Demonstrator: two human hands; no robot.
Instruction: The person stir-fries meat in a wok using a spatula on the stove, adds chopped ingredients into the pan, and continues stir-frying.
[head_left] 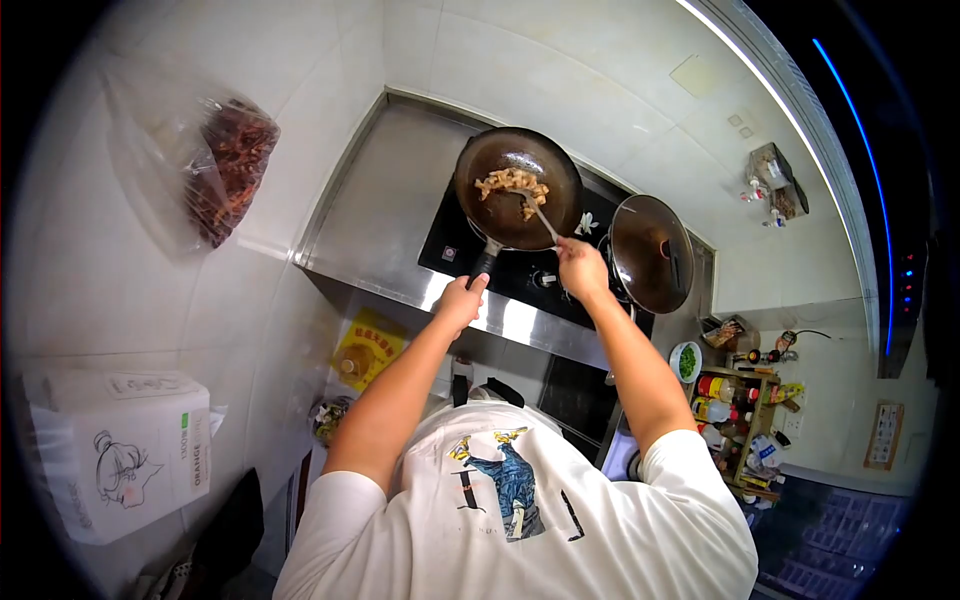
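Observation:
My left hand is wrapped round the black handle of a dark wok on the stove. My right hand grips a spatula, whose head reaches into the wok among the food. Small pale-brown cooked pieces, looking like meat, lie in the middle of the wok. To the right of my right hand, a second pan with a lid stands on the stove.
The black gas hob sits in a steel counter. A bowl of chopped greens and a rack of bottles are at the right. A bag of dried red food hangs on the left wall.

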